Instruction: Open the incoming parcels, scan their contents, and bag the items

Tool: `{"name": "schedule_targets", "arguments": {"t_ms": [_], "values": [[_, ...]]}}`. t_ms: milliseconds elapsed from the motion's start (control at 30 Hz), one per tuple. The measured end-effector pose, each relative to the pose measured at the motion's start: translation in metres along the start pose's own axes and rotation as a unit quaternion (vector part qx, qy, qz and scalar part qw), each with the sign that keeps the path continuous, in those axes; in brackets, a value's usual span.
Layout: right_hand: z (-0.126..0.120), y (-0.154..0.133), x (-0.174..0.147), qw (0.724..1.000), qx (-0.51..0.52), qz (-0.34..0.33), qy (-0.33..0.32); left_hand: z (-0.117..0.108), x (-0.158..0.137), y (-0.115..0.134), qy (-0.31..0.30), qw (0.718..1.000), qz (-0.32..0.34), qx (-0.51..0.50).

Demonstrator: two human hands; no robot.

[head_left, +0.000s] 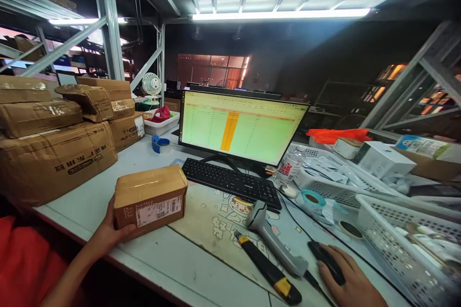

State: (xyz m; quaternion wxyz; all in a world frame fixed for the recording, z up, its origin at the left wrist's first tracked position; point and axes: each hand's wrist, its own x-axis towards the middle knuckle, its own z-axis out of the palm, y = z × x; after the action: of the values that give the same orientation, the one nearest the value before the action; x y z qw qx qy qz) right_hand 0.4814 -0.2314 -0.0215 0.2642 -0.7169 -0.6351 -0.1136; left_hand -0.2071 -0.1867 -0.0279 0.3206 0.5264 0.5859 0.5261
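My left hand grips the near left end of a taped cardboard box, thumb on its front and fingers behind its left side. A white printed label faces me on the box. At the lower right, my right hand is curled over a black computer mouse. Left of the mouse lie a grey barcode scanner and a black and yellow utility knife, both on a printed desk mat. Behind them are a black keyboard and a monitor showing a spreadsheet.
Stacked cartons fill the left of the table. A blue tape dispenser sits left of the monitor. On the right stand white plastic baskets, a tape or label roll and a plastic bottle. The scanner cable runs toward the front edge.
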Motion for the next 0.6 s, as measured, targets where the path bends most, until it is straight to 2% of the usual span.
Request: {"name": "schedule_targets", "arguments": {"t_ms": [133,267,500,600], "values": [[-0.001,-0.003,-0.001,1.000,-0.008,0.008,-0.002,0.002,0.000,0.009,0.007,1.000,-0.013,-0.008],[-0.003,-0.006,0.000,1.000,-0.016,0.012,0.002,0.008,-0.005,0.015,0.013,1.000,0.010,-0.021],[-0.008,-0.017,0.002,0.999,-0.025,0.032,0.018,0.011,-0.012,0.028,0.048,0.998,0.041,-0.021],[-0.009,-0.020,0.001,0.998,-0.036,0.050,0.030,0.007,-0.008,0.023,0.085,0.995,0.053,-0.022]]}}
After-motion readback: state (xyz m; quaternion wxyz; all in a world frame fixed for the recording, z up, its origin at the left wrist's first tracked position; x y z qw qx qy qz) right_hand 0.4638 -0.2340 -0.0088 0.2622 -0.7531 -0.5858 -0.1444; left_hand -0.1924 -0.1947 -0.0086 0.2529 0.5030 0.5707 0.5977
